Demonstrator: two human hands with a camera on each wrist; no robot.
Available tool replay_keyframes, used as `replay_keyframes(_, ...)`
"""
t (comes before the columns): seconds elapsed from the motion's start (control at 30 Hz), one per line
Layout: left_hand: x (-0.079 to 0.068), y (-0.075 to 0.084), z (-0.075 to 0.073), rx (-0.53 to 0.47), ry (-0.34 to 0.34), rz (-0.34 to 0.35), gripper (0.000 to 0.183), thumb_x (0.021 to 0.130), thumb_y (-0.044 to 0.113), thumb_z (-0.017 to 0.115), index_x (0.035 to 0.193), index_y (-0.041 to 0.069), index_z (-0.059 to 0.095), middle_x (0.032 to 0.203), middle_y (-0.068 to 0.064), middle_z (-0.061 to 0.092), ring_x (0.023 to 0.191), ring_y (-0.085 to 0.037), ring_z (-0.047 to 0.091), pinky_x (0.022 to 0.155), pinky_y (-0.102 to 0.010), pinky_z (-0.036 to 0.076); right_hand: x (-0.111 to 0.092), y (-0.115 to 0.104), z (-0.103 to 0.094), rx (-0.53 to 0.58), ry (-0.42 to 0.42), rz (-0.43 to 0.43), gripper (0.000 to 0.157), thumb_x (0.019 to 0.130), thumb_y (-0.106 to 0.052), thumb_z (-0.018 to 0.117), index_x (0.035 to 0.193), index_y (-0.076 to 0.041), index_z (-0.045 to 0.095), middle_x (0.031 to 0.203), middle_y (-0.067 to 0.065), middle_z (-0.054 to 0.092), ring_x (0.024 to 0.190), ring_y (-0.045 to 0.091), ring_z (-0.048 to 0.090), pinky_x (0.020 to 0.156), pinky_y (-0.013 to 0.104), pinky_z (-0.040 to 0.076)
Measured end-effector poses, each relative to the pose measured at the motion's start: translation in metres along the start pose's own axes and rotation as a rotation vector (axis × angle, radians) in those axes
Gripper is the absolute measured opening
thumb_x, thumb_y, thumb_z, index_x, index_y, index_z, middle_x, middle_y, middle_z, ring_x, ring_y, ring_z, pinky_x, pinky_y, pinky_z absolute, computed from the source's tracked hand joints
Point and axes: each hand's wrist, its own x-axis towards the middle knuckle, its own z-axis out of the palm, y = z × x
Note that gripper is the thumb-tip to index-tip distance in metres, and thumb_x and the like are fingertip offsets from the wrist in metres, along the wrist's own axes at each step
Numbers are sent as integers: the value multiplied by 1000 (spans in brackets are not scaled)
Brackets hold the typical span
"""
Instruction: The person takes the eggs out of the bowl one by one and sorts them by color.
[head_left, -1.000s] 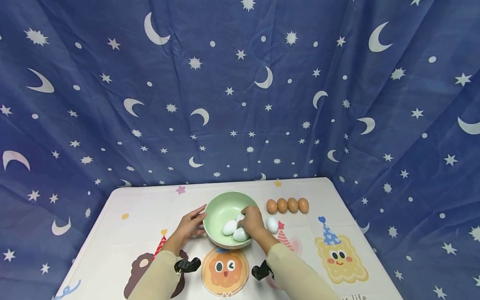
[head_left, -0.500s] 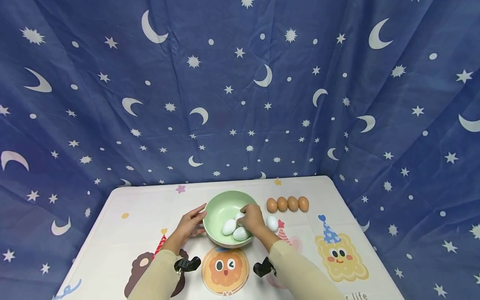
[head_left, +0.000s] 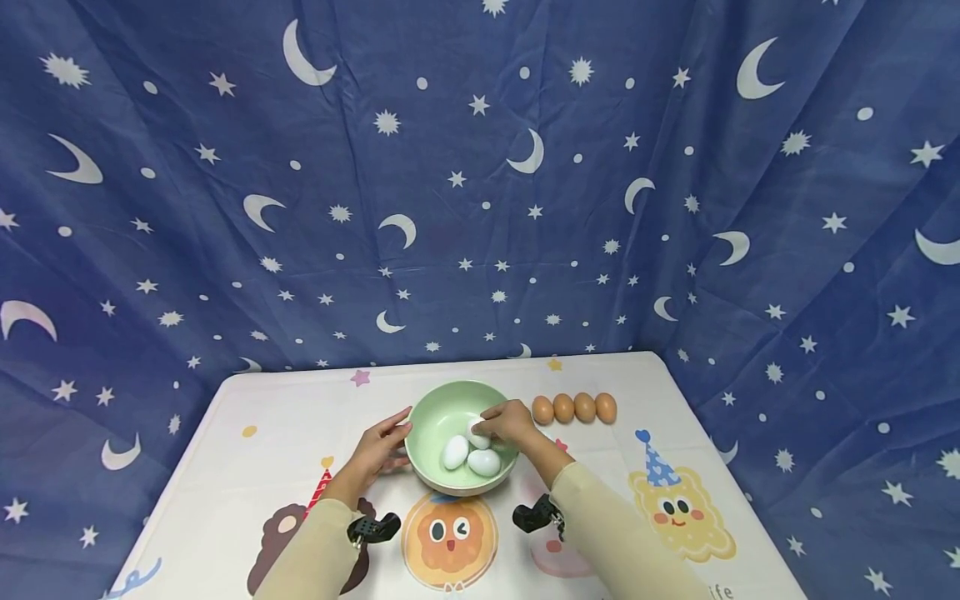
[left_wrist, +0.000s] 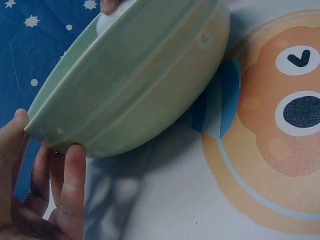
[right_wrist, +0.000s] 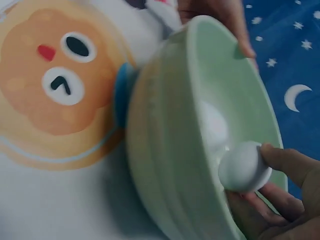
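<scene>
A light green bowl (head_left: 431, 437) stands on the table, and my left hand (head_left: 384, 446) holds its left side. In the left wrist view the thumb (left_wrist: 20, 117) is at the rim with the fingers against the outer wall. My right hand (head_left: 512, 423) reaches over the right rim and pinches a white egg (right_wrist: 242, 167) between thumb and fingers, inside the bowl. Two more white eggs lie in the bowl: one on the left (head_left: 455, 452), the other at the front (head_left: 483, 462). The right hand partly covers the pinched egg in the head view.
Several brown eggs (head_left: 574, 408) stand in a row on the table, right of the bowl and close to my right hand. The white tablecloth (head_left: 300, 433) has cartoon prints. A blue curtain (head_left: 480, 208) with moons and stars hangs behind the table.
My right hand has shifted slightly up and right, baring more of the bowl's eggs. The white egg on the table is now hidden behind the right forearm. The left hand stays put.
</scene>
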Motion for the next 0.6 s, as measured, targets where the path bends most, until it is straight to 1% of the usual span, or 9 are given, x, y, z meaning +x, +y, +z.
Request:
replay_keyframes(0.13,0,0,0,2,-1,2,50,99,27,61,147,19,48,124,-14,54,100,-21,63,80,-39,64,0,-4,-12,174,-86,109,41,80,-10,81,116,6,68,108,19,70,72,14,70,70,25,64)
replay_keyframes(0.23,-1,1,0,5,-3,2,51,99,27,61,147,18,48,127,-15,54,102,-22,63,80,-38,64,-1,-5,-23,273,-131,151,41,83,-8,79,119,7,67,105,17,72,66,10,68,70,25,64)
replay_keyframes(0.3,-1,1,0,4,-4,-2,51,99,27,61,147,19,47,128,-16,54,102,-22,63,80,-38,64,-2,-5,-32,345,-155,173,40,84,-6,77,120,8,66,101,17,72,65,10,68,71,25,64)
replay_keyframes(0.43,-2,2,0,2,-8,-1,52,99,27,61,147,18,47,129,-16,54,102,-23,63,80,-38,64,-4,0,-53,418,-188,188,39,86,-5,74,121,10,64,96,13,72,70,13,70,76,27,64)
replay_keyframes(0.5,-2,2,1,2,-9,-3,52,99,27,62,147,17,47,129,-16,54,103,-23,63,80,-39,64,-5,5,-65,441,-188,187,41,87,-4,73,122,11,62,95,12,72,72,14,71,78,28,63)
replay_keyframes(0.57,-2,3,1,5,-10,-6,52,99,27,61,147,18,47,129,-17,54,104,-24,62,81,-39,64,-6,12,-77,440,-186,174,43,88,-5,72,126,13,59,94,10,72,73,13,71,78,28,63)
replay_keyframes(0.6,-3,3,1,8,-10,-8,51,99,27,61,148,18,47,129,-16,54,104,-24,62,81,-39,64,-7,16,-82,441,-169,174,45,88,-5,72,127,13,58,92,10,73,72,13,71,77,27,63)
